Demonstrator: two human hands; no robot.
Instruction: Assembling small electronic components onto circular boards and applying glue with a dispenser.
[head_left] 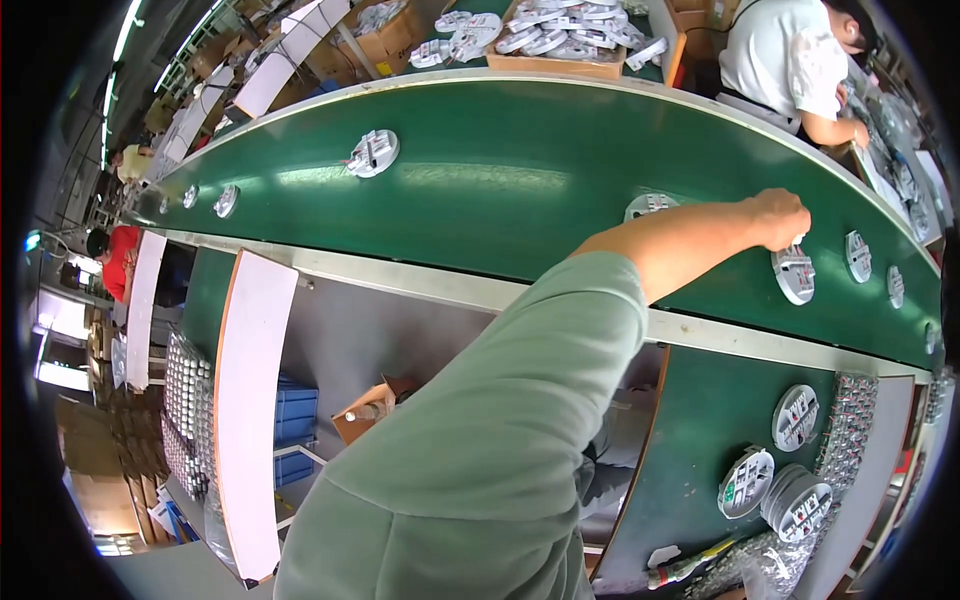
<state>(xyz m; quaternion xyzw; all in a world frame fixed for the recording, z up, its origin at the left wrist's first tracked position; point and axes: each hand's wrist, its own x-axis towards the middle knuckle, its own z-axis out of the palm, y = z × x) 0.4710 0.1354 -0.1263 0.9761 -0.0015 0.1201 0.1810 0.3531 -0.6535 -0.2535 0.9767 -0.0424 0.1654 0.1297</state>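
Observation:
My left hand (pixel 778 218) reaches out over the green conveyor belt (pixel 480 215), the arm in a pale green sleeve crossing the middle of the picture. Its fingers are closed at the upper edge of a round white disc-shaped unit (pixel 795 278) with small parts on its face. The fingertips are partly hidden by the fist. Another such disc (pixel 650 205) lies behind my forearm, partly covered by it. Further right along the belt are two more discs, a larger one (pixel 858 257) and a smaller one (pixel 895 287). My right hand is out of sight.
A green side table (pixel 690 430) holds a stack of discs (pixel 800 505), single discs (pixel 795 418) and rows of small metallic parts (pixel 848 420). Across the belt, a box (pixel 560 65) is heaped with white units. A co-worker in white (pixel 785 60) sits at far right.

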